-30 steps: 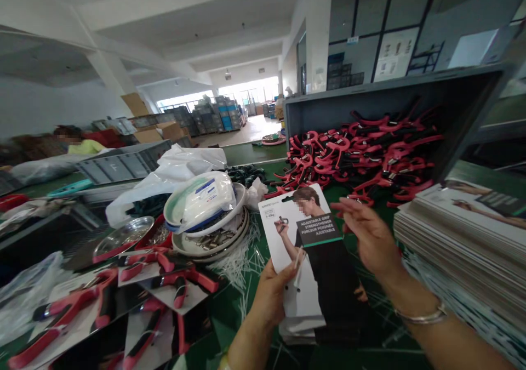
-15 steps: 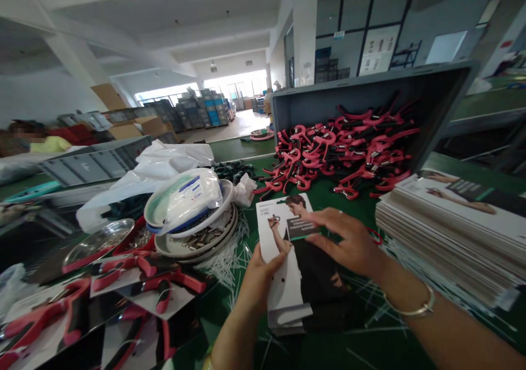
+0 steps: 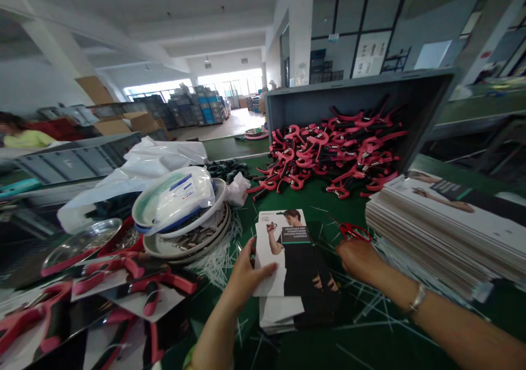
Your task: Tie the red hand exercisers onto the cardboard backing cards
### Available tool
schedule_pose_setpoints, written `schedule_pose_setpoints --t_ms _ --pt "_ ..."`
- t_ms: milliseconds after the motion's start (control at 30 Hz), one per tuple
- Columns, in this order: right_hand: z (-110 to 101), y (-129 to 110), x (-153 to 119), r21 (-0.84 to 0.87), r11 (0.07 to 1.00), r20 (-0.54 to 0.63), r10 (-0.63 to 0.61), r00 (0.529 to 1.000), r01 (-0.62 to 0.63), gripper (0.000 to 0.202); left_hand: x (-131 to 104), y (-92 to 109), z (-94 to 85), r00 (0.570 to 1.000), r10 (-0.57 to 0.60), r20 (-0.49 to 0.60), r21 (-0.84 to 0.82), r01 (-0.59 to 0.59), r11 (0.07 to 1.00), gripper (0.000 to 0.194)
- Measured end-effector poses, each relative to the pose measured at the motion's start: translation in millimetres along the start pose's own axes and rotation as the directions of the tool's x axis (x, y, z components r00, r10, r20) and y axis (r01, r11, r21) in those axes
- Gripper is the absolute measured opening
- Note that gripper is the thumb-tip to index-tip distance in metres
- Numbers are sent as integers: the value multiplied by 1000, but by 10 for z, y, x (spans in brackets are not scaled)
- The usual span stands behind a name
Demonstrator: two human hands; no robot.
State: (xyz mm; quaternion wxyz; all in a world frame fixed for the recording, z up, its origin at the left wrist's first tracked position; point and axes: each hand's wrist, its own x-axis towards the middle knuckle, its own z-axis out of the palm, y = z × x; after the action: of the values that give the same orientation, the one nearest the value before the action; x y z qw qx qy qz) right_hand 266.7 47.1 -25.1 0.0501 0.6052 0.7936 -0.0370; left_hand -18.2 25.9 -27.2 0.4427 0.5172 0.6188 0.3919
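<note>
My left hand (image 3: 245, 274) grips a printed backing card (image 3: 273, 260) by its left edge, thumb on top and fingers at the side. The card shows a person's arm and has a black right half. Beneath it lies a small stack of similar cards (image 3: 279, 314). To the right, my right hand (image 3: 356, 257) is down at the green table with its fingers curled together among white plastic strips (image 3: 370, 304); anything in the fingertips is hidden. Red-handled scissors (image 3: 355, 232) lie just beyond that hand.
A grey crate (image 3: 427, 101) tipped on its side spills red-and-black hand grips (image 3: 329, 151). A tall stack of cards (image 3: 427, 238) stands at right. Stacked bowls (image 3: 224, 192) with metal parts sit left, behind carded hand grips (image 3: 94, 282). White strips (image 3: 217, 260) lie by the bowls.
My right hand has left the card and moved right and down to the strips near the scissors. The upper card sits shifted on the stack, still in my left hand. The view has turned slightly.
</note>
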Motion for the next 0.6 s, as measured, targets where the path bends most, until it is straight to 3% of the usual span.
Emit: schedule_pose_setpoints --t_ms 167,300,367,467,600 --pt "-56 388 73 219 975 -40 40 998 -30 21 -31 -15 -96 995 -20 96 -31 23 999 67" --pt "-126 606 47 423 904 -73 98 993 -58 31 -19 66 -70 994 -31 100 -223 53 973 59" --pt "-161 639 40 627 775 -86 175 981 -83 33 -47 104 -51 989 -37 145 -312 81 947 60" --pt "-230 625 49 871 486 -99 323 941 -75 33 -112 139 -43 967 -46 249 -383 142 913 67" --pt "-340 562 69 941 339 -144 425 894 -10 36 -166 159 -70 941 -57 333 -378 188 907 86"
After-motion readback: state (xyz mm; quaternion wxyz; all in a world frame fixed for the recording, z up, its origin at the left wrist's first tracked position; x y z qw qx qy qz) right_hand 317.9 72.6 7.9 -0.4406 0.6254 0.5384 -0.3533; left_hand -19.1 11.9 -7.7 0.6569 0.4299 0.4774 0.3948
